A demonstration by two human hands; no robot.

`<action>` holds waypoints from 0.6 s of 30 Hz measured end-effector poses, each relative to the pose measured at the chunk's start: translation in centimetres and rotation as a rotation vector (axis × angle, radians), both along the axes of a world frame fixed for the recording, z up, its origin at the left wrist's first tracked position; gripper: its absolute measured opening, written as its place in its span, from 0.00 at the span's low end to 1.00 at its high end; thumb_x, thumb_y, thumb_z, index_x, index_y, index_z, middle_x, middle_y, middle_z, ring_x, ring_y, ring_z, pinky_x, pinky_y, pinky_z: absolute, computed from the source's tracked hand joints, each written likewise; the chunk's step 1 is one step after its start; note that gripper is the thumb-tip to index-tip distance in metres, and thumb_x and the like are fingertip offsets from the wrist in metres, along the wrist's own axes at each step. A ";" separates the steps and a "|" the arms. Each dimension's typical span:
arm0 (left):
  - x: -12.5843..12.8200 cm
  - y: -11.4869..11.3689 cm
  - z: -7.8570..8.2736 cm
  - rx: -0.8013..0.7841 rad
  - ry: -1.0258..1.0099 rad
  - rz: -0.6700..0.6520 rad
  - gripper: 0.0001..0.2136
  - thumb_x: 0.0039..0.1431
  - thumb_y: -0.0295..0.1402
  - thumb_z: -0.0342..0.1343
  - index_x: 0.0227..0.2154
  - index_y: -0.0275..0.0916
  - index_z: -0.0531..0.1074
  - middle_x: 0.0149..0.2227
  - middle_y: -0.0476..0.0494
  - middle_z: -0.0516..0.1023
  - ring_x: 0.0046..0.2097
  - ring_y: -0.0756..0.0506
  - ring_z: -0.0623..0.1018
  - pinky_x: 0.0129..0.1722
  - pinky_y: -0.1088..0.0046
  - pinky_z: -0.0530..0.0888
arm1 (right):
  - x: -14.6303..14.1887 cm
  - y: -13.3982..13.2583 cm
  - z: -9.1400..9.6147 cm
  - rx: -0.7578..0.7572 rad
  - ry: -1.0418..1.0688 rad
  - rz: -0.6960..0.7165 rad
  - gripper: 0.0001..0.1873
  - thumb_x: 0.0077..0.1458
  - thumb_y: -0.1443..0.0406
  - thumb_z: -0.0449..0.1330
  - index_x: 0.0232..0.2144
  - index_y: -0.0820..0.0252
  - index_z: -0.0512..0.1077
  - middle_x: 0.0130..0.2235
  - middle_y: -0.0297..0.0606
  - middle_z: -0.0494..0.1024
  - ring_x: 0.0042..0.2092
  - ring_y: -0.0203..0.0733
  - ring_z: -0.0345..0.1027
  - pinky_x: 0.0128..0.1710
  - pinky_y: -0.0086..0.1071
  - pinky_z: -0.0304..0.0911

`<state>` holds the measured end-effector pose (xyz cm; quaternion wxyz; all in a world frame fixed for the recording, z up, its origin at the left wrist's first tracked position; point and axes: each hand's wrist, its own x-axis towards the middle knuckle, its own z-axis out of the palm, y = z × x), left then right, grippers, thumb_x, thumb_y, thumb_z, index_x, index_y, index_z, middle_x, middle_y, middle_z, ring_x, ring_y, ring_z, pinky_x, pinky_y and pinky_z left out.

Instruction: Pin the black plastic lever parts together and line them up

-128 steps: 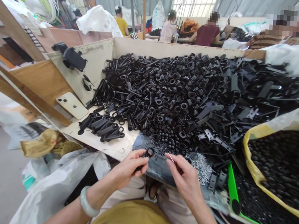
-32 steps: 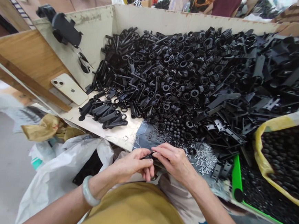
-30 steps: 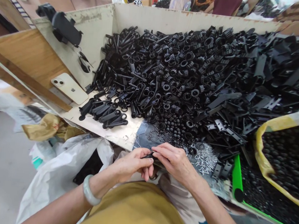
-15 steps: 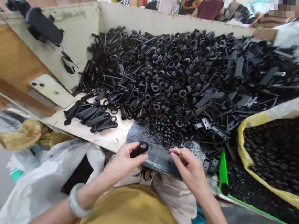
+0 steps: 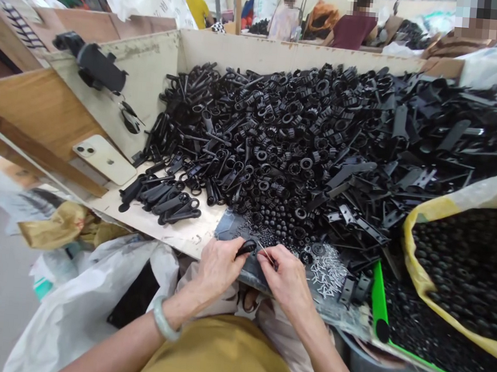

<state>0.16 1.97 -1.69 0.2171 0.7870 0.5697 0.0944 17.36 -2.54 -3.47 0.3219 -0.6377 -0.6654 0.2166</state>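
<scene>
My left hand [image 5: 220, 265] is closed around a black plastic part with a ring end [image 5: 248, 246], the ring showing past the fingertips. Pinched in my right hand [image 5: 288, 276] is a thin, light-coloured pin [image 5: 265, 249], pointing up towards that ring; whether it touches cannot be made out. Something dark shows under the right fingers. Both hands are over the dark work mat [image 5: 253, 277] at the front edge. Just beyond them lie small black balls [image 5: 277, 222], and silver screws or pins [image 5: 328, 272] are scattered right of my right hand.
A large heap of black plastic parts [image 5: 279, 125] fills the walled table. Several handle-like pieces [image 5: 165, 199] lie at the left, near a phone [image 5: 104, 158]. At the right stand a yellow-rimmed sack [image 5: 411, 244] and a green-edged tray [image 5: 380, 299]. People sit beyond the back wall.
My hands have come closer together, bringing the pin up beside the ring-ended part. The left hand has turned, so the ring is seen more edge-on. The camera view has shifted and tilted upward.
</scene>
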 end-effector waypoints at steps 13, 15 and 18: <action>-3.6 -0.7 0.3 -0.248 -0.766 0.351 0.12 0.56 0.41 0.63 0.25 0.38 0.73 0.26 0.52 0.70 0.31 0.48 0.68 0.33 0.73 0.63 | -2.0 0.1 -0.6 0.061 -0.032 -0.057 0.15 0.70 0.60 0.54 0.33 0.55 0.77 0.34 0.39 0.78 0.34 0.43 0.74 0.35 0.34 0.65; -3.3 -1.1 0.6 -0.395 -0.950 0.437 0.15 0.54 0.44 0.66 0.26 0.38 0.72 0.25 0.53 0.67 0.29 0.51 0.64 0.30 0.75 0.62 | -2.0 0.0 -0.2 0.061 0.069 -0.052 0.15 0.69 0.59 0.55 0.33 0.55 0.77 0.33 0.38 0.78 0.33 0.43 0.73 0.34 0.33 0.64; -2.4 -1.7 1.3 -0.680 -1.151 0.497 0.20 0.48 0.48 0.70 0.29 0.38 0.71 0.22 0.58 0.60 0.23 0.55 0.55 0.22 0.76 0.53 | -1.9 -0.3 0.8 0.041 0.288 -0.069 0.13 0.67 0.58 0.59 0.33 0.55 0.78 0.30 0.35 0.76 0.30 0.41 0.70 0.30 0.31 0.63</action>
